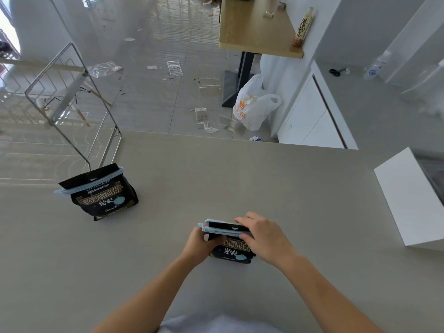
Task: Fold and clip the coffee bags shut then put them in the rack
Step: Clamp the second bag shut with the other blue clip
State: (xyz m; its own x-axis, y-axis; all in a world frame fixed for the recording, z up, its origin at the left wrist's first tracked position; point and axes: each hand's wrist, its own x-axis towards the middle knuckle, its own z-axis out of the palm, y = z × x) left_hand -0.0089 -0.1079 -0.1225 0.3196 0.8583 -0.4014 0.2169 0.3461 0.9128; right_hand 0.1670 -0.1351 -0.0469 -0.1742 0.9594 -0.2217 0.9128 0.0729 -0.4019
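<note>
Near bag is standing upright on the tabletop, directly ahead of the person, both hands working at its top. Pale blue clip is lying across the folded top, long axis running left to right.

Left hand is pinching the clip's left end and the bag's upper left corner. Right hand is curling over the right end, fingers behind, thumb in front, pressing down. Whether the clip is fully latched: cannot tell.

Second bag is standing well apart, far left, already wearing its own blue clip, touching the foot of the wire rack.

Judgement: clipping step almost complete. Rack is lying forward and left of the hands, so the left hand is nearer for the carry; neither bag is sitting in the rack yet.
</note>
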